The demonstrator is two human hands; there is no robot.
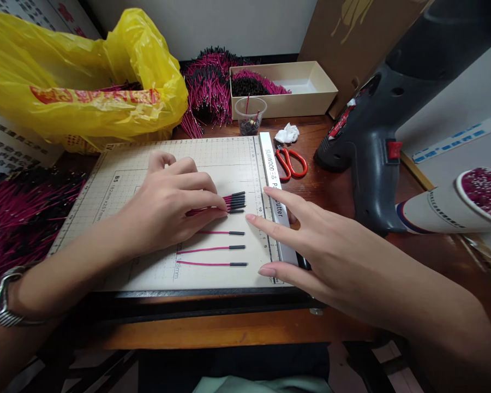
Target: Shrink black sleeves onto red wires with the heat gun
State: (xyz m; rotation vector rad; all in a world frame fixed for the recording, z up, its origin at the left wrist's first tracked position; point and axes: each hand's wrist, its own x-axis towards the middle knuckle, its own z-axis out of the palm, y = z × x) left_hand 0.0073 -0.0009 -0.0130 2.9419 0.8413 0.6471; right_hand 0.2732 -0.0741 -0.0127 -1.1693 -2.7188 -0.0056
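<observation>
My left hand (180,199) is over the board of a paper cutter (139,278). Its thumb and index fingertip are pinched on a pink wire at the near side of a row of pink wires with black sleeved ends (238,200). The hand covers the rest of those wires. Closer to me, three single wires (213,249) lie apart on the board, their black ends to the right. My right hand (311,240) is open and holds nothing. Its fingers are spread over the cutter's white guard strip (265,158), with the fingertips near the wire ends.
Red-handled scissors (298,164) and a crumpled tissue (287,133) lie right of the cutter. Behind stand a plastic cup (251,117), a cardboard box (303,101) and a wire heap (208,82). A yellow bag (106,117) is left, a heat gun (372,136) and paper cup (437,210) right.
</observation>
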